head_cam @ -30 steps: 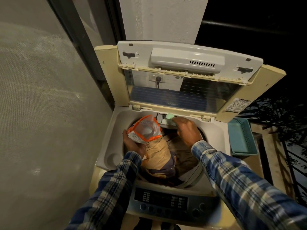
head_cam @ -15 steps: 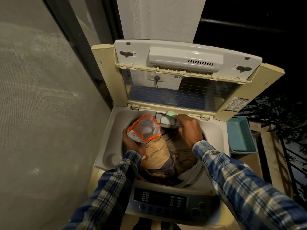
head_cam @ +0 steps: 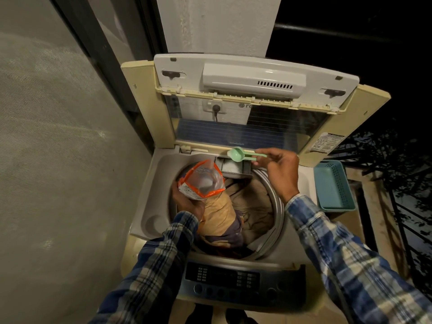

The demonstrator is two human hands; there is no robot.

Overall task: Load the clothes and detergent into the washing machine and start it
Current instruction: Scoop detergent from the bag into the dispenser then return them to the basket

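Note:
A top-loading washing machine (head_cam: 154,202) stands with its lid (head_cam: 254,83) raised. Brown and dark clothes (head_cam: 247,206) fill the drum. My left hand (head_cam: 187,202) holds an open clear detergent bag (head_cam: 201,181) with an orange rim over the drum's left side. My right hand (head_cam: 280,169) pinches the handle of a pale green scoop (head_cam: 240,155), whose bowl hangs above the open detergent drawer (head_cam: 233,167) at the drum's back edge. White powder lies in the drawer.
The control panel (head_cam: 229,279) with buttons and knobs runs along the machine's near edge. A teal plastic basket (head_cam: 332,185) sits on a ledge to the right. A mesh screen (head_cam: 58,160) closes the left side, and a white pillar (head_cam: 219,24) stands behind.
My right hand has lifted from the drawer and turned, so the green scoop now shows fully above the drawer. The bag in my left hand has hardly moved.

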